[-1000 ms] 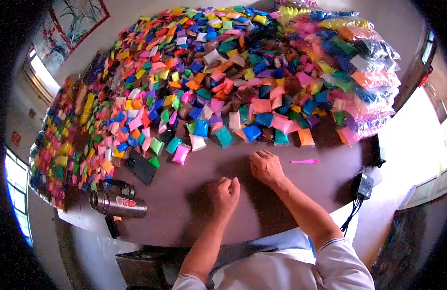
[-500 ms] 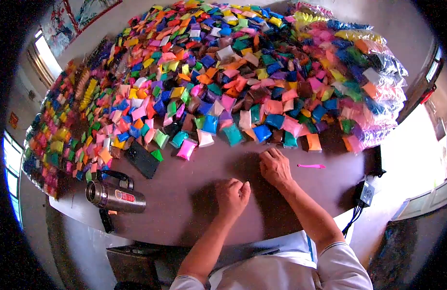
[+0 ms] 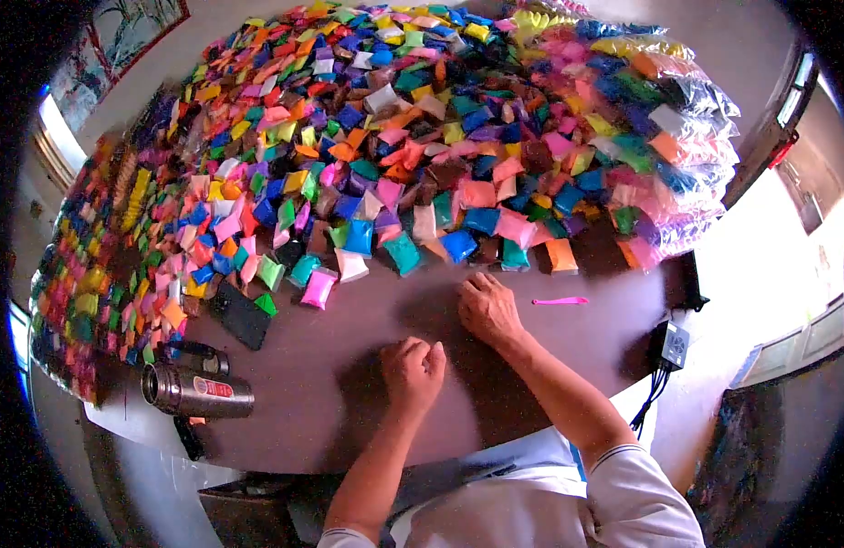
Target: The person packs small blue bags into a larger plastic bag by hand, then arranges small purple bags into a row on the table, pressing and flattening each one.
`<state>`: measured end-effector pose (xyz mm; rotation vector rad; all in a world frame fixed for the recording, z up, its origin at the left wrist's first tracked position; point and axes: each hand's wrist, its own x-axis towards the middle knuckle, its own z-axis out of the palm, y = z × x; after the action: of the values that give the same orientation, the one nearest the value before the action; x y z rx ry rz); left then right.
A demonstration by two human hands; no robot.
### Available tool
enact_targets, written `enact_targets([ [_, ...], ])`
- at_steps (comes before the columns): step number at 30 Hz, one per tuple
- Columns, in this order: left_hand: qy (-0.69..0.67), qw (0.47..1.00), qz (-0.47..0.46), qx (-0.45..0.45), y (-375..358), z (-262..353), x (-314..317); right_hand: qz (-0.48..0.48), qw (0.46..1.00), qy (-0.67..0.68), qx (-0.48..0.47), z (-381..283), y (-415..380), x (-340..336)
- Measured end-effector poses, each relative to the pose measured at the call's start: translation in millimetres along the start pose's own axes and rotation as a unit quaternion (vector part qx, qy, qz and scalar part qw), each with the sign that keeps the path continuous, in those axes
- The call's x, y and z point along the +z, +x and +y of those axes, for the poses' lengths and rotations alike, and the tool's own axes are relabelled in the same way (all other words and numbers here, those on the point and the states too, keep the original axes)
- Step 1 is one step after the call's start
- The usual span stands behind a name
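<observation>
My left hand (image 3: 413, 373) rests on the brown table (image 3: 294, 402) in a loose fist, thumb against the curled fingers, and nothing shows in it. A little farther forward and to the right, my right hand (image 3: 488, 309) lies on the tabletop with its fingers bent under, and no object is visible in them. Just beyond my right hand are small filled packets, among them a blue packet (image 3: 458, 245), a teal packet (image 3: 515, 256) and an orange packet (image 3: 560, 256). A pink plastic stick (image 3: 560, 300) lies to the right of that hand.
A large heap of colourful packets (image 3: 349, 119) covers the far side. Larger clear bags (image 3: 691, 151) are stacked at its right. On the left stand a steel flask (image 3: 198, 391) and a dark flat phone-like object (image 3: 239, 313). A small box with cables (image 3: 675, 345) sits at the right edge.
The camera view has turned slightly, so the table and heap appear farther left. Both hands keep nearly the same pose and place on the table.
</observation>
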<state>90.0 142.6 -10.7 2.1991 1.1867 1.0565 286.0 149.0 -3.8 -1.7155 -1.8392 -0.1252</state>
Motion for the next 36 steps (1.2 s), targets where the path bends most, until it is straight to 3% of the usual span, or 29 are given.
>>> enact_targets([
  [5, 0.013, 0.999, -0.007, 0.035, 4, 4, -7, 0.067, 0.995, 0.012, 0.068, -16, 9, -16],
  [8, 0.017, 0.999, -0.020, 0.026, 7, 17, -15, 0.143, 0.989, -0.032, 0.014, -24, 17, -29],
  [10, 0.014, 0.999, -0.040, 0.015, 8, 19, -15, 0.114, 0.993, -0.011, 0.019, -23, 14, -25],
  [16, 0.064, 0.984, -0.083, 0.146, 25, 10, -16, 0.074, 0.997, 0.025, 0.021, -12, 10, -10],
  [19, 0.035, 0.982, -0.121, 0.141, 37, 4, -18, 0.060, 0.998, 0.016, 0.018, -15, 12, -14],
  [25, 0.000, 0.988, -0.090, 0.122, 38, 0, -11, 0.052, 0.998, -0.026, 0.016, -11, 14, -7],
  [27, -0.027, 0.993, -0.089, 0.077, 35, -5, -10, 0.026, 0.999, -0.027, 0.022, -13, 14, -6],
  [36, -0.038, 0.989, -0.068, 0.125, 33, -9, -3, 0.025, 0.998, -0.053, 0.022, -6, 13, -2],
])
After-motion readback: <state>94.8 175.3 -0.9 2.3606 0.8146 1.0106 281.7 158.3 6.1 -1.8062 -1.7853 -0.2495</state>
